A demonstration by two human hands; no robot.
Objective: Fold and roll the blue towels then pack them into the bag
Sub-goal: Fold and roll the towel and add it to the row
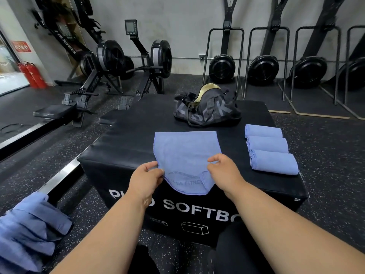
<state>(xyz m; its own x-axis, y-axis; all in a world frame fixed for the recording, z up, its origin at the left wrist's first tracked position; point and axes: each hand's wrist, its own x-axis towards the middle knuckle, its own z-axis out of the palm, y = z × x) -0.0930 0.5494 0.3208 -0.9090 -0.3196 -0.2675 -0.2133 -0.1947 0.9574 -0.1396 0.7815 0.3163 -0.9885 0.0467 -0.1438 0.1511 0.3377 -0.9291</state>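
Note:
A blue towel point(185, 153) lies spread on the black soft box point(128, 139), its near end hanging over the front edge. My left hand point(145, 179) pinches the towel's left edge near the box front. My right hand point(224, 171) pinches its right edge at the same height. Three rolled blue towels point(270, 149) lie side by side on the box at the right. A black duffel bag point(207, 108) with a gold-lined opening stands at the far end of the box, its top open.
A pile of loose blue towels point(29, 232) sits at the lower left on the floor. Rowing machines point(110, 62) stand behind at the left, fan bikes along the back wall. Red fire extinguishers point(32, 75) stand at the far left.

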